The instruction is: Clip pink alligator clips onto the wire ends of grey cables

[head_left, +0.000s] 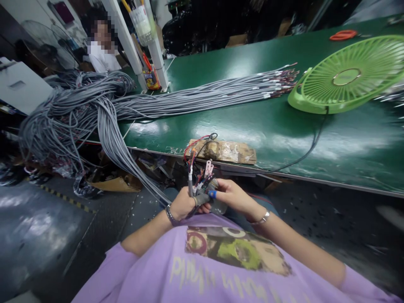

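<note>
My left hand (186,202) is closed around the end of a bundle of grey cables (118,141), just off the table's front edge. Stripped ends with thin coloured wires (202,179) stick up above its fingers, and a small pink piece (208,168) shows among them. Beside it, my right hand (232,194) has its fingertips pinched at these wire ends. Tape or finger covers, one of them blue, wrap some fingertips. What exactly the right fingers grip is too small to make out. Just beyond the hands, a worn wooden block (232,151) lies on the table edge with red and black leads.
A long row of grey cables (195,97) lies across the green table (252,126), joining a large heap (63,122) at left. A green fan (347,78) stands at right, its cord crossing the front edge. Orange-handled scissors (343,35) lie behind it. A person (102,50) is at the back left.
</note>
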A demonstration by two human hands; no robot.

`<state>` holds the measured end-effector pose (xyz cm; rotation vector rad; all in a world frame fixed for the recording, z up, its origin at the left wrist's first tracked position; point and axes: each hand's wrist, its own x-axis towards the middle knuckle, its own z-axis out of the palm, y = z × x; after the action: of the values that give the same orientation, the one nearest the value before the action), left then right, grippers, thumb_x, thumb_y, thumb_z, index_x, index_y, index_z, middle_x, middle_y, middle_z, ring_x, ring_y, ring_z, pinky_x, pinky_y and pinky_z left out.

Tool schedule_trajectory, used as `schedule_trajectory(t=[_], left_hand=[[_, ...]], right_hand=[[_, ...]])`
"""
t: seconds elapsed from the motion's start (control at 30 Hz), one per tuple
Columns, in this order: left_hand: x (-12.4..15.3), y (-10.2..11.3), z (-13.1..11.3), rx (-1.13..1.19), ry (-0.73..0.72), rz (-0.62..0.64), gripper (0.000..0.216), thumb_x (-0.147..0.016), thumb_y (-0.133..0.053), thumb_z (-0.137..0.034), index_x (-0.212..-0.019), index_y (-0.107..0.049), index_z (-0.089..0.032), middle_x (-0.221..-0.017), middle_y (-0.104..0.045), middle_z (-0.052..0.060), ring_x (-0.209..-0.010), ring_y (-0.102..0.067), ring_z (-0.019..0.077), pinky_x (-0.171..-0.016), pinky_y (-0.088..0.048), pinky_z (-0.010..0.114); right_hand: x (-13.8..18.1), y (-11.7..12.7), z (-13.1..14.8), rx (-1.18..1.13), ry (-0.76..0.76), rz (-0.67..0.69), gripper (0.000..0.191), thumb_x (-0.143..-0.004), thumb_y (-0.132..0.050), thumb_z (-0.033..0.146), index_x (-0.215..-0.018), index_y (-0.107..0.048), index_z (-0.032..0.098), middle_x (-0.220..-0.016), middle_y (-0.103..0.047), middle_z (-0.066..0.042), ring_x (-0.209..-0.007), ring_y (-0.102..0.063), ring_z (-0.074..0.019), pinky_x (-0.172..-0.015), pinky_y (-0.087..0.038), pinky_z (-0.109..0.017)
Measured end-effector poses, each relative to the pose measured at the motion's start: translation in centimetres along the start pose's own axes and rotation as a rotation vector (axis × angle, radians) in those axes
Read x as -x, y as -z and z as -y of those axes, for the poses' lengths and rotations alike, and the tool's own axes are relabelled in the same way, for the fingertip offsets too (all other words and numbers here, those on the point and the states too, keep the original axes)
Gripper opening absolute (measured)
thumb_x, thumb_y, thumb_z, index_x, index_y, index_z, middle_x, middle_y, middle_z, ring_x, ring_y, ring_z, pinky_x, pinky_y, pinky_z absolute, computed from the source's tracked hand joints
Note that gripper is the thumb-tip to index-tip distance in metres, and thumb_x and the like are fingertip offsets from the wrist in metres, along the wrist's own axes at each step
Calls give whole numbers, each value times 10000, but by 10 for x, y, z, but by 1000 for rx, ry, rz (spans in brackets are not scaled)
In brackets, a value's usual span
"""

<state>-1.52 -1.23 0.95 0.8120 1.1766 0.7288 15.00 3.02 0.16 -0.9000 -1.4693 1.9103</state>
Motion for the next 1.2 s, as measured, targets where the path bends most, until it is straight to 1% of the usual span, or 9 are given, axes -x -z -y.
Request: schedule_trajectory(t=[0.17,0.37,0.43,0.6,0.7,0.83,0.93,1.07,1.2], left_hand=[[2,2,-10,-7,32,128,544,-454,-832,-605,-596,-646,-114,-518,-645,65,-450,-603,147,-465,-475,243],[-1,1,-12,2,22,152,544,-426,-855,-576,-628,-650,-115,-517,-644,56,-452,-613,161,-497,-513,277],[-2,-1,-12,13,19,119,554,-427,-847,-593,-628,-651,-115,-518,-645,57,-446,-607,156,-491,-509,275],[-6,-5,-13,13,-60,-21,587,-443,-803,-656,-621,-648,-119,-515,-648,67,-446,-607,167,-485,-513,291],[-7,-6,-12,-8,-137,-101,563,-488,-788,-653,-642,-652,-129,-521,-655,56,-465,-621,170,-507,-525,290],[-3,-6,-9,-84,-171,-128,499,-514,-799,-608,-650,-656,-150,-532,-669,41,-491,-640,178,-542,-541,294],[0,-7,-4,-94,-181,-167,497,-513,-793,-620,-625,-637,-162,-503,-659,30,-464,-630,171,-520,-537,284],[0,-5,5,-46,-183,-247,528,-557,-738,-671,-630,-611,-163,-489,-653,35,-425,-617,168,-467,-519,275],[-4,-4,15,16,-196,-313,523,-592,-718,-668,-658,-591,-165,-499,-657,36,-413,-613,167,-444,-506,268]], right_hand=[[0,5,13,-34,-3,210,282,-715,-702,436,-687,-643,162,-617,-656,-27,-598,-596,-166,-626,-493,-307],[1,4,19,-43,-4,244,283,-732,-683,444,-711,-663,162,-622,-672,-32,-601,-609,-179,-631,-496,-316],[2,5,16,-45,-18,183,263,-716,-693,419,-707,-653,160,-620,-666,-26,-598,-596,-171,-626,-483,-308],[2,-1,5,-87,22,-206,207,-629,-739,323,-640,-603,167,-612,-605,22,-591,-512,-117,-616,-428,-263],[1,-11,0,-179,47,-337,226,-622,-735,342,-627,-576,181,-581,-567,39,-549,-474,-104,-590,-413,-264],[0,-21,-6,-275,15,-272,270,-662,-727,403,-679,-542,207,-532,-544,48,-490,-479,-120,-546,-420,-287],[-1,-23,-9,-270,-1,-254,314,-673,-728,452,-699,-536,205,-524,-541,47,-489,-482,-122,-522,-411,-276],[-3,-21,-8,-227,-27,-260,373,-632,-757,485,-642,-527,192,-513,-525,52,-485,-451,-101,-510,-383,-256],[-4,-21,-7,-267,-68,-262,376,-594,-784,459,-622,-530,183,-532,-542,45,-512,-477,-107,-542,-390,-264]])
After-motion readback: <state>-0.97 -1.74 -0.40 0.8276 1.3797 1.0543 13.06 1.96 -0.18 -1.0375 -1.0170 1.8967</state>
